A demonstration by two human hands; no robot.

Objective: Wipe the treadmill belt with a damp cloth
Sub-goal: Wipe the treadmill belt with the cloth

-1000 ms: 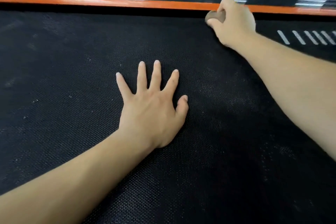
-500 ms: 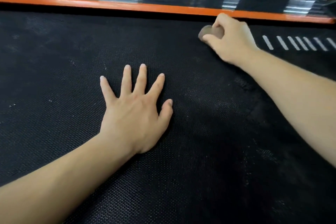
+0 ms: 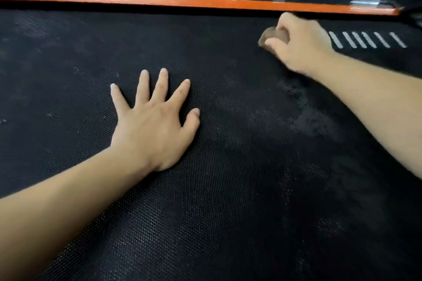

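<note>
Upper right of the frame, just under the orange rail (image 3: 182, 2), my right hand (image 3: 299, 47) is clenched round the cloth (image 3: 270, 34). It is a small brownish wad, blurred, so I cannot tell its folds. Centre left, my left hand (image 3: 151, 126) lies palm down on the belt (image 3: 228, 201), fingers (image 3: 162, 85) straight and spread, grasping nothing. I take it to be bracing me.

I judge I am mid-wipe along the top edge. To do this well, I would press the wad down firmly enough to reach into the belt's weave and draw it in straight, overlapping passes rather than dabs. A wad this tight covers little, so opening it out under a flatter palm would clean more per pass. Pale dust (image 3: 262, 121) shows at centre right, below my right forearm, with more specks scattered at far left, so the passes should work down toward those areas. I would turn the cloth to a fresh face once it greys. The braced hand should bear down lightly, so the belt does not slide beneath it.

The cloth pokes out at the left side of my right fist, between thumb and curled fingers (image 3: 288, 19), with the rest hidden inside the fist. It appears to touch the belt. It lies well apart from my left fingertips, up and to their right. The white stripes (image 3: 365, 40) sit just right of my right hand.
</note>
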